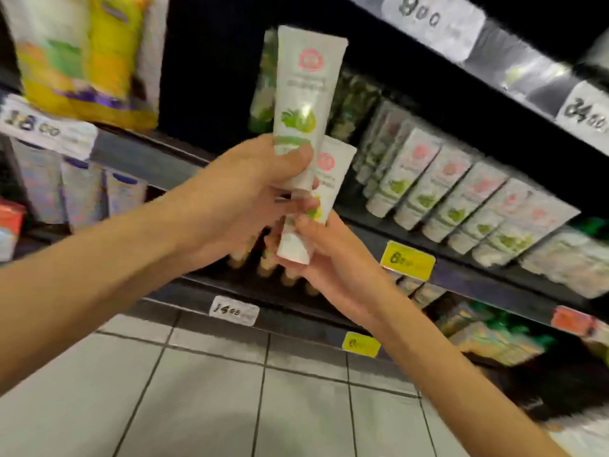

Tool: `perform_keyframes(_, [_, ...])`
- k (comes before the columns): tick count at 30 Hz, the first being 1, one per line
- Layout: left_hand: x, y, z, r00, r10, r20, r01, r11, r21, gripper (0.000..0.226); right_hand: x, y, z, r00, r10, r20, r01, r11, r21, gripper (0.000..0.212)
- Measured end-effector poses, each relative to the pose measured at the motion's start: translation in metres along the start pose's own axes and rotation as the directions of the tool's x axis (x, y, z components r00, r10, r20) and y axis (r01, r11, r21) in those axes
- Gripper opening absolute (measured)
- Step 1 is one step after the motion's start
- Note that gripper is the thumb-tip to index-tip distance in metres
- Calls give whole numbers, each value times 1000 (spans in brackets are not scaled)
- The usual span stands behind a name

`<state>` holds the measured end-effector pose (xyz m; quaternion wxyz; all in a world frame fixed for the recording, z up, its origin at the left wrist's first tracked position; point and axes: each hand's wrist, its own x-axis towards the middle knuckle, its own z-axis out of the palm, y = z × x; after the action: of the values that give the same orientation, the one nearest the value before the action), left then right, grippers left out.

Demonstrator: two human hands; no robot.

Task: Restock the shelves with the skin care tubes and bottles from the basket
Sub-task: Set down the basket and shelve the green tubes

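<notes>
Gripping a tall tube (308, 94), left hand (260, 189); right hand (333, 262) clasps a shorter tube (333, 173) near shelved tubes (418, 183).

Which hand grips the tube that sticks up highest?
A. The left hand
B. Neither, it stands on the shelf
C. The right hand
A: the left hand wraps round the lower end of the taller tube, while the right hand holds the shorter tube below it.
</notes>
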<state>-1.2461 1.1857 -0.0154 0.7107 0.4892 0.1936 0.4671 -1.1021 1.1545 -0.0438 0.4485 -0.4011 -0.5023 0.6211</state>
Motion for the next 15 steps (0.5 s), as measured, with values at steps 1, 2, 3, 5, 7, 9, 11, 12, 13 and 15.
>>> perform_keyframes(1, [0, -6, 14, 998, -3, 59, 2, 1000, 2, 43, -9, 2, -13, 998, -31, -48, 32, 999, 19, 40])
perform_keyframes(2, [6, -18, 22, 996, -16, 86, 15, 1000, 3, 43, -17, 5, -27, 994, -55, -99, 58, 998, 28, 48])
perform_keyframes(3, [12, -30, 30, 995, -34, 91, 35, 999, -16, 41, -26, 7, -40, 985, -70, -156, 75, 997, 27, 53])
perform_keyframes(5, [28, -49, 41, 998, -62, 18, 62, 998, 11, 34, -47, 7, -67, 953, -86, -292, 88, 996, -5, 59])
perform_keyframes(7, [43, -57, 60, 995, -95, -9, 95, 991, 97, 30, -70, 1, -95, 896, -144, -420, 115, 989, -94, 58])
perform_keyframes(9, [55, -67, 79, 995, -98, 27, 94, 989, 115, 30, -95, -9, -124, 802, -246, -545, 120, 959, -256, 48])
perform_keyframes(11, [61, -76, 92, 996, -67, 61, 58, 988, 141, 27, -117, -22, -156, 647, -381, -661, 88, 898, -432, 37])
perform_keyframes(12, [62, -81, 96, 996, -48, 80, 33, 984, 174, 28, -125, -30, -171, 557, -450, -698, 72, 863, -500, 34])
perform_keyframes(13, [62, -85, 100, 995, -38, 94, 21, 983, 185, 29, -132, -38, -188, 467, -511, -722, 50, 830, -555, 33])
perform_keyframes(15, [64, -93, 104, 995, -46, 83, 31, 984, 176, 31, -139, -50, -219, 348, -580, -736, -33, 777, -628, 35])
